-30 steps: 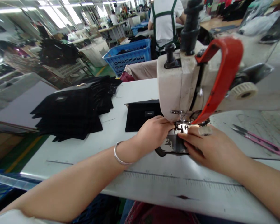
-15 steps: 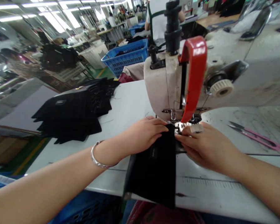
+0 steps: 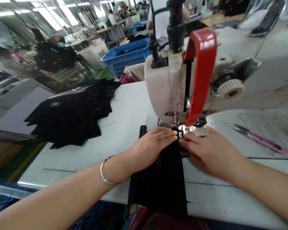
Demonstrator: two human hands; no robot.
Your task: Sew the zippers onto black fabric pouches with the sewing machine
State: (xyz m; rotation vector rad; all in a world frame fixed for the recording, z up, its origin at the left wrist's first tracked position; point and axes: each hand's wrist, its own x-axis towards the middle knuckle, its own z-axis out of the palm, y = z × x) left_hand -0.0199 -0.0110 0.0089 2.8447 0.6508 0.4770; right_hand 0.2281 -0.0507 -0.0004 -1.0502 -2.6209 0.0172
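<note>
A black fabric piece (image 3: 165, 188) with a small label lies under the needle area of the sewing machine (image 3: 163, 86) and hangs over the table's front edge. My left hand (image 3: 153, 145), a ring on one finger and a silver bangle at the wrist, rests flat on it with fingers stretched out, tips beside the presser foot (image 3: 181, 130). From the other side, my right hand (image 3: 208, 150) is closed, its fingertips at the fabric's right edge near the foot. A small round knob partly covers its fingers. A black corner of fabric shows past my left hand.
A stack of black fabric pieces (image 3: 72, 111) lies on the white table (image 3: 132, 99) at left. Pink-handled thread snips (image 3: 261, 139) lie at right. The red lever guard (image 3: 203, 73) rises above my hands. Behind stands a blue basket (image 3: 127, 57), with a person (image 3: 160, 22) beyond.
My left hand has slid slightly right and down over the fabric, which now spreads wider at its lower right. A black corner now shows beyond the left hand. The view has shifted a little.
</note>
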